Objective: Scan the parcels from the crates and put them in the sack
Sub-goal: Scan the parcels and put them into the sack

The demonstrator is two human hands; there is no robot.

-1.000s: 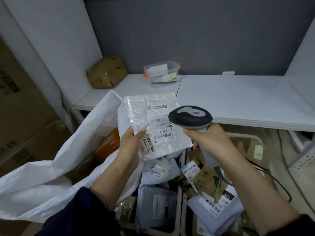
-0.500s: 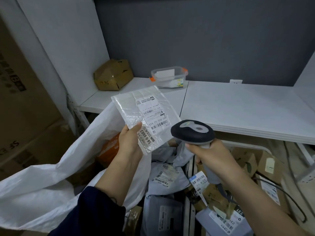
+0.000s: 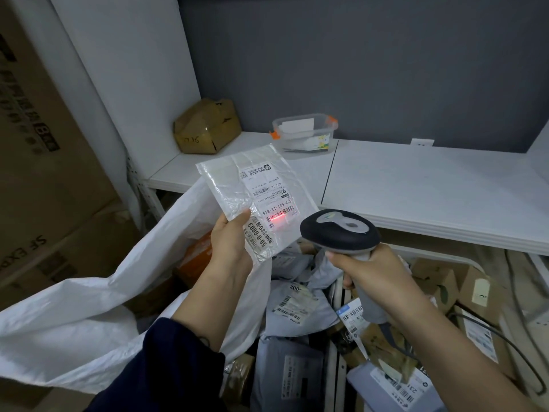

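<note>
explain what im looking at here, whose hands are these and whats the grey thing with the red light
There is no machine: these are a person's two bare hands, filmed by one camera worn on their head, looking forward and down. The left hand holds up a white padded parcel. The right hand grips a handheld barcode scanner, whose red light falls on the parcel's label. An open white sack waits at the left; below lie more parcels in crates. On the white shelf behind sit a cardboard box and a clear plastic tub.
</note>
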